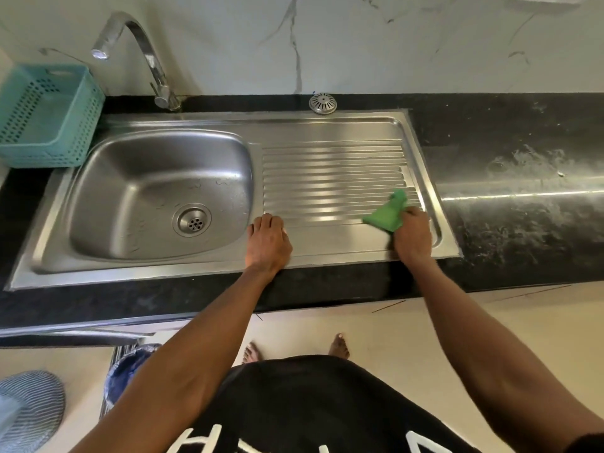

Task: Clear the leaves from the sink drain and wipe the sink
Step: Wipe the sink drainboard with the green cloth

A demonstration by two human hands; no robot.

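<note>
The left hand (268,240) is lying flat, palm down, gripping nothing, its fingers resting on the ridged draining board (333,171). The right hand (412,235) is closing around a green cloth (387,212), pressing it onto the board's near corner. Left of the left hand, the sink basin (157,178) and its drain (192,220) are showing no leaves.

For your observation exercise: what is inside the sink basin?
Only the bare drain and a few water droplets show in the sink basin; no leaves. Below the drain holes is hidden.
</note>
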